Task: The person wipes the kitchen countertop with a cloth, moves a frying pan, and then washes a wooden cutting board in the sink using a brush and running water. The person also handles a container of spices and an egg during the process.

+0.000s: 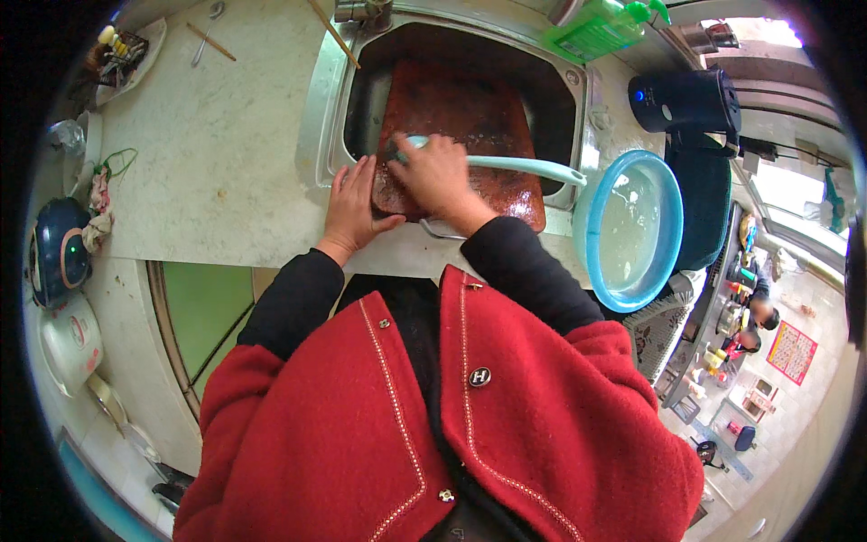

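Note:
A wet, dark reddish-brown cutting board (pixel 467 101) lies tilted in the stainless-steel sink (pixel 369 125), its near end resting over the front rim. My left hand (pixel 352 203) grips the board's near left corner, thumb at the front edge and fingers along the side. Bent over the board, my right hand (pixel 433 169) is closed around the head end of a scrubbing brush with a pale blue handle (pixel 525 164). The brush's head is mostly hidden under my fingers; its handle points right, past the board's edge. Water glistens on the board's near right corner.
Right of the sink stands a blue-rimmed basin (pixel 633 230) of cloudy water, with a dark electric kettle (pixel 684 101) behind it. A green pump bottle (pixel 599 30) is at the back. A chopstick (pixel 335 34) crosses the sink rim. Two people (pixel 762 315) appear far right.

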Demonstrator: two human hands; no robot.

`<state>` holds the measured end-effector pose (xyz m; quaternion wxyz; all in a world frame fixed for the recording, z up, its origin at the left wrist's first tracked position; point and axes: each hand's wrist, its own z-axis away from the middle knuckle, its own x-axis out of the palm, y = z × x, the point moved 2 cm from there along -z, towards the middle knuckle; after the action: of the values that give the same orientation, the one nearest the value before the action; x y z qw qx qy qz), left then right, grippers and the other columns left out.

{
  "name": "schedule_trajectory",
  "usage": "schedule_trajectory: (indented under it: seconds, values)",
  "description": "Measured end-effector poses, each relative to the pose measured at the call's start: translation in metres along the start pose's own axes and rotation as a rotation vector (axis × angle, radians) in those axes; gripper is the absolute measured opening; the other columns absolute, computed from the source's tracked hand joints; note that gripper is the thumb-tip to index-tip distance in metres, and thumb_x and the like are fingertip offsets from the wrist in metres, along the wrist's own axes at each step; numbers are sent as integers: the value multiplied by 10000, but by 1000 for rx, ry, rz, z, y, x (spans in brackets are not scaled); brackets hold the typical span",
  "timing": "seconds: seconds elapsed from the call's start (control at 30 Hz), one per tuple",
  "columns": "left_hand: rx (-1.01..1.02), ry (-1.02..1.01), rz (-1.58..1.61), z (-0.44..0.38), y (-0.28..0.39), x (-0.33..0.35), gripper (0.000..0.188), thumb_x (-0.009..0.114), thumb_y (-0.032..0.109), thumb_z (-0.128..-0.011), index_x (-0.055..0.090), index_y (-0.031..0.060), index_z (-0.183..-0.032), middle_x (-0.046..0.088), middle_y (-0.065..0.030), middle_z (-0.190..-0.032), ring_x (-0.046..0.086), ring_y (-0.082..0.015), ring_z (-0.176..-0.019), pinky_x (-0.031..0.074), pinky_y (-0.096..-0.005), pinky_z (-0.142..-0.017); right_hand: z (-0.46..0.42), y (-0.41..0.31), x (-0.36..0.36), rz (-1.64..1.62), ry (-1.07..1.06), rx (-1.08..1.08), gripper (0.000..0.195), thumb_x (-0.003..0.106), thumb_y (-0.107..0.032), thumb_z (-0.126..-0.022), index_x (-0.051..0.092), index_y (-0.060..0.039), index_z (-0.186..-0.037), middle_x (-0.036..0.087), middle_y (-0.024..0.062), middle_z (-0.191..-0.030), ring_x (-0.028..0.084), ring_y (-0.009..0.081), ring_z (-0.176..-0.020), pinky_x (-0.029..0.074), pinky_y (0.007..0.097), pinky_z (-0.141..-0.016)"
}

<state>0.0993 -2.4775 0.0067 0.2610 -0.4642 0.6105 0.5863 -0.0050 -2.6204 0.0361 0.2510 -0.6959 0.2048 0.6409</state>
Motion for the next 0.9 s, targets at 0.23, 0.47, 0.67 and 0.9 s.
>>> schedule_trajectory:
  seconds: [0.23,0.47,0.67,0.9]
  values:
    - [7,-8,19,-3,2,1,1042,504,737,-684,303,-35,-1354,411,-173,-1352,359,-293,-1279,200,-450,-1070,-10,135,23,267,-196,346,311,590,-386,-780,621,-146,-976,626,163,-819,610,321,-806,443,440,-644]
    - [-31,-23,-24,4,0,-2,1066,551,732,-641,319,-35,-1344,422,-179,-1338,350,-270,-1289,188,-431,-1083,-32,9,2,-31,-159,-48,405,554,-444,-815,565,-211,-1146,611,188,-838,602,346,-796,464,473,-642]
    - [-14,-35,1,-4,3,-2,1093,555,745,-617,319,-38,-1343,423,-177,-1338,352,-270,-1287,195,-434,-1080,-40,155,48,250,-297,351,446,487,-496,-842,563,-184,-1151,625,187,-891,628,350,-807,481,467,-633]
    - [-31,-30,-17,0,2,-5,1102,557,748,-613,311,-34,-1349,420,-177,-1341,358,-272,-1283,197,-436,-1079,-62,33,36,-11,-103,-71,391,542,-453,-821,562,-201,-1119,615,194,-859,617,352,-766,473,496,-641]
